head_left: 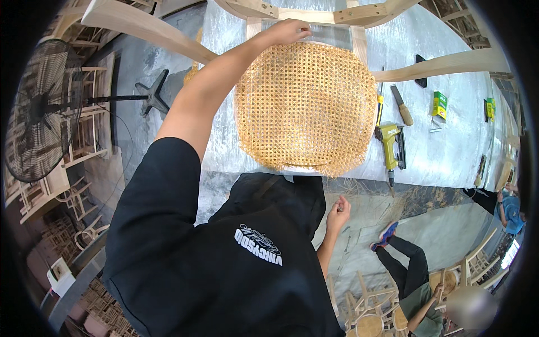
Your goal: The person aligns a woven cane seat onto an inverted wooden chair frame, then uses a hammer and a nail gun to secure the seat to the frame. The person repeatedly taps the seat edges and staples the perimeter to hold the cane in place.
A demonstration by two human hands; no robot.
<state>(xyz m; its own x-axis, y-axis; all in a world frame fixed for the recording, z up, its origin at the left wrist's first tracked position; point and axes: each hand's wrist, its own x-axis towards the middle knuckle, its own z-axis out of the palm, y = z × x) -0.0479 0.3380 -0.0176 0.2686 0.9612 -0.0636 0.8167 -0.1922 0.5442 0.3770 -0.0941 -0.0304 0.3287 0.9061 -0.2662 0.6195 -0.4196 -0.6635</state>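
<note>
Two hands (289,32), cane seat (306,106), shirt (224,286) (white lettering (259,245))

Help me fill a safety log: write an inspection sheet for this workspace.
Surface: table, pale and shiny.
Job's things: woven cane panel, ragged near edge; wooden chair frame extends beyond it.
Clutter: nail gun, wooden-handled blade and green-yellow box, right of the panel.
Hands: left hand at the panel's far edge, contact unclear; right hand off the table, fingers curled, contents unclear.
Cables: thin dark cable near the fan.
Surroundings: co-worker, wooden chairs lower right.
</note>
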